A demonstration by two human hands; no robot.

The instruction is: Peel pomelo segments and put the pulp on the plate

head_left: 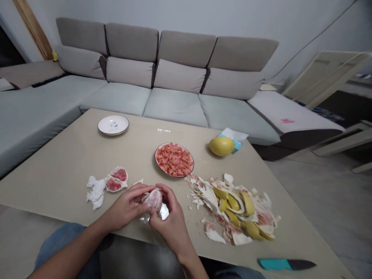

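A pale pink piece of pomelo [154,200], with whitish membrane on it, is held up between both hands near the table's front edge. My left hand [130,203] grips it from the left, thumb in front and fingers behind. On the other side my right hand [171,217] pinches it with thumb and forefinger. Just left of my hands lie cut pomelo pieces [116,179] with red flesh, beside a crumpled white tissue [96,192]. Beyond my hands, a plate [157,164] is heaped with peeled pink pomelo flesh [174,159].
Yellow rinds and white peel [238,205] are piled at the right. A knife [286,264] with a teal handle lies at the front right. Farther back are a whole yellow pomelo [221,146], a tissue pack [236,144] and a white plate [113,124]. A sofa [174,108] stands behind the table.
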